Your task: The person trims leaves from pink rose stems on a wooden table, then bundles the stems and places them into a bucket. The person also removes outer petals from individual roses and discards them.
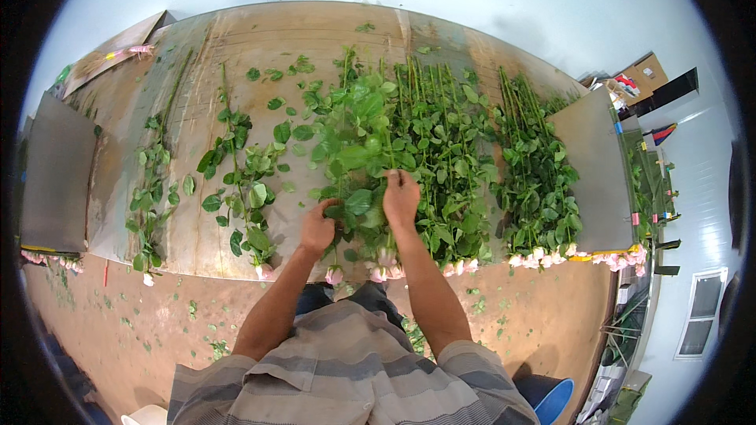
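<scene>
My right hand point(403, 198) is closed around a long-stemmed rose point(387, 257), its pale pink bloom toward me and its leafy stem pointing away over the table. My left hand point(319, 227) is just to the left, fingers curled at the edge of the green leaves point(359, 202); foliage hides whether they grip a stem. Motion blurs the leaves point(360, 106) beyond both hands. Below the left hand, a pink rose bloom point(333, 275) lies at the table's near edge. A dense row of leafy roses point(449, 177) lies right of my right hand.
The wide worktable point(195, 212) carries loose leaves, a single rose point(258, 236) and another farther left point(147, 230). A second rose pile point(534, 189) lies beside the right grey panel point(596, 171). Another grey panel point(58, 174) stands left. A blue container point(552, 401) is behind my right side.
</scene>
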Demonstrator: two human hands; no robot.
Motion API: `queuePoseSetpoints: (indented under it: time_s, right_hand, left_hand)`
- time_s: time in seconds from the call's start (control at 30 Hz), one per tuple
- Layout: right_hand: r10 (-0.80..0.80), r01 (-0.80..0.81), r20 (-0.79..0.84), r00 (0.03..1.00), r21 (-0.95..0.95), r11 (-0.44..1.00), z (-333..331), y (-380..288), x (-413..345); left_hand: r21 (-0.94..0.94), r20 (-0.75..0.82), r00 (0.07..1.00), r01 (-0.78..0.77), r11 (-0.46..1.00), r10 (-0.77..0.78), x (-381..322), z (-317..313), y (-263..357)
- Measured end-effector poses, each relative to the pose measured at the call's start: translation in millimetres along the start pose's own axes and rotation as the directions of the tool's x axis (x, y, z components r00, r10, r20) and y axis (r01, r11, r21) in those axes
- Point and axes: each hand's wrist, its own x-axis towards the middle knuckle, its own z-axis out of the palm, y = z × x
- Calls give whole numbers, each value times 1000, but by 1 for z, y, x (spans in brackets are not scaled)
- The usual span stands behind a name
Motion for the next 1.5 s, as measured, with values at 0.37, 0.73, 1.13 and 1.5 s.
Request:
queuePoseSetpoints:
  time_s: [0.37, 0.73, 1.13, 1.5]
  right_hand:
    - [64, -47, -139, 988, 119, 992, -88, 66, 22]
    - [152, -145, -114, 982, 69, 987, -254, 134, 43]
    - [180, -81, 243, 953, -368, 926, -222, 225, 82]
    - [130, -87, 191, 973, -215, 973, -227, 206, 102]
  left_hand:
    - [89, -31, 993, 116, 989, -114, 27, 66, -46]
    - [509, -131, 979, -70, 858, 158, 12, 60, -39]
    - [724, -332, 867, -17, 690, 370, -12, 86, -14]
    - [595, -143, 900, -254, 763, 412, -36, 207, 47]
